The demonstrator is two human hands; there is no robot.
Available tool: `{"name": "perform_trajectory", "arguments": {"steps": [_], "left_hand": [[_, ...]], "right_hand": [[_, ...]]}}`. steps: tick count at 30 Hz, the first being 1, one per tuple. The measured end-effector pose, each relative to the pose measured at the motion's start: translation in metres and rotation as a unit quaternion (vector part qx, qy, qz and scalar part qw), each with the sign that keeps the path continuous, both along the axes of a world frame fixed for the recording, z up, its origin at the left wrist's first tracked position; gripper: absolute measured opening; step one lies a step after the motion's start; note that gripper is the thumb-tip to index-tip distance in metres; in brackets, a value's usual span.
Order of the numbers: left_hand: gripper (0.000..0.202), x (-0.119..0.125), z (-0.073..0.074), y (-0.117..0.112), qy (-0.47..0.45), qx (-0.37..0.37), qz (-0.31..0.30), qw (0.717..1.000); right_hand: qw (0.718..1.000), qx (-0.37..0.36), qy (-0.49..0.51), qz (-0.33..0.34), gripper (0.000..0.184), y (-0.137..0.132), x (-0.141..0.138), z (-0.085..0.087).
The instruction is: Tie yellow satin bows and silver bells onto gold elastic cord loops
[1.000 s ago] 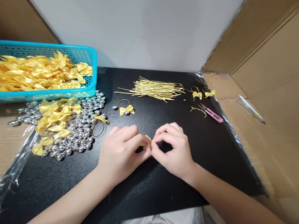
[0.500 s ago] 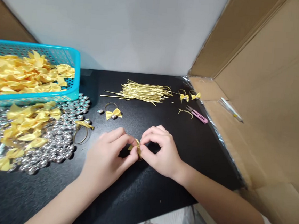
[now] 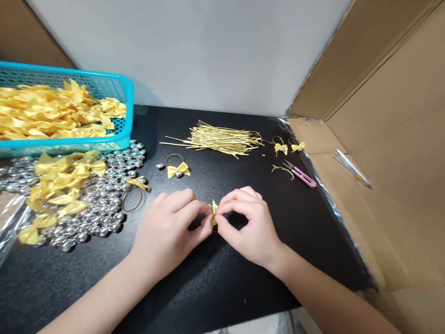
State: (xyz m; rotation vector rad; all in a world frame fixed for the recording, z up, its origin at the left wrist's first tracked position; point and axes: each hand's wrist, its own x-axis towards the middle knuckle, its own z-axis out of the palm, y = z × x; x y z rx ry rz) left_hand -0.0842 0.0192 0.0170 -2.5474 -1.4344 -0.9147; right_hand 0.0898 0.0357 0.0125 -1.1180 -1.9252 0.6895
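Note:
My left hand (image 3: 173,226) and my right hand (image 3: 251,228) meet over the black table, each with thumb and forefinger pinched together. Between the fingertips is a small yellow ribbon bow (image 3: 215,213), mostly covered by them; a bit of gold ring shows just below. Left of my left hand, another bow (image 3: 138,183) rests against a gold wire loop (image 3: 132,199). Farther back lies a bow with a silver bead (image 3: 179,174) at its middle and a thin loop behind it, beside a loose silver bead (image 3: 160,166).
A turquoise basket (image 3: 128,112) of yellow bows stands back left. Before it, more bows (image 3: 54,194) lie on silver beads (image 3: 105,214). Gold twist ties (image 3: 223,138) lie at the back; looped bows (image 3: 280,148), pink thread snips (image 3: 303,177) and a cord scrap (image 3: 284,171) are at right.
The view has swung slightly left, so everything appears farther right. Both hands keep their pinch on the bow, with only slight finger movement; less of the bow's left side shows.

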Motion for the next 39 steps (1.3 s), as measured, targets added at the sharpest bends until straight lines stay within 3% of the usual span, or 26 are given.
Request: {"name": "perform_trajectory", "arguments": {"steps": [9, 13, 15, 19, 23, 26, 30, 35, 39], "left_hand": [[0.015, 0.003, 0.001, -0.001, -0.01, -0.012, -0.008, 1.0], [0.012, 0.003, 0.005, -0.002, -0.08, -0.096, -0.006, 0.992], [0.012, 0.003, 0.008, -0.003, -0.148, -0.178, -0.004, 0.973], [0.016, 0.002, 0.011, -0.002, -0.27, -0.319, -0.006, 0.909], [0.015, 0.002, 0.013, 0.0, -0.346, -0.408, -0.021, 0.845], [0.015, 0.003, 0.014, 0.001, -0.368, -0.429, -0.022, 0.825], [0.013, 0.003, 0.016, 0.002, -0.371, -0.433, -0.029, 0.821], [0.012, 0.0, 0.015, 0.001, -0.347, -0.403, -0.022, 0.847], [0.014, -0.002, 0.014, 0.001, -0.312, -0.376, -0.017, 0.872]], "right_hand": [[1.0, -0.002, 0.011, -0.001, 0.017, 0.0, -0.001, -0.003], [1.0, 0.016, 0.014, -0.005, 0.016, 0.001, 0.001, -0.001], [0.997, 0.07, 0.01, -0.01, 0.012, 0.001, 0.003, 0.001], [0.982, 0.186, -0.035, 0.014, 0.01, 0.002, 0.007, 0.004], [0.973, 0.209, -0.077, 0.054, 0.009, 0.005, 0.012, 0.005], [0.97, 0.21, -0.1, 0.076, 0.007, 0.006, 0.014, 0.004], [0.962, 0.23, -0.12, 0.085, 0.007, 0.006, 0.016, 0.004], [0.959, 0.237, -0.125, 0.089, 0.009, 0.005, 0.015, 0.004], [0.968, 0.183, -0.136, 0.103, 0.01, 0.004, 0.014, 0.007]]}}
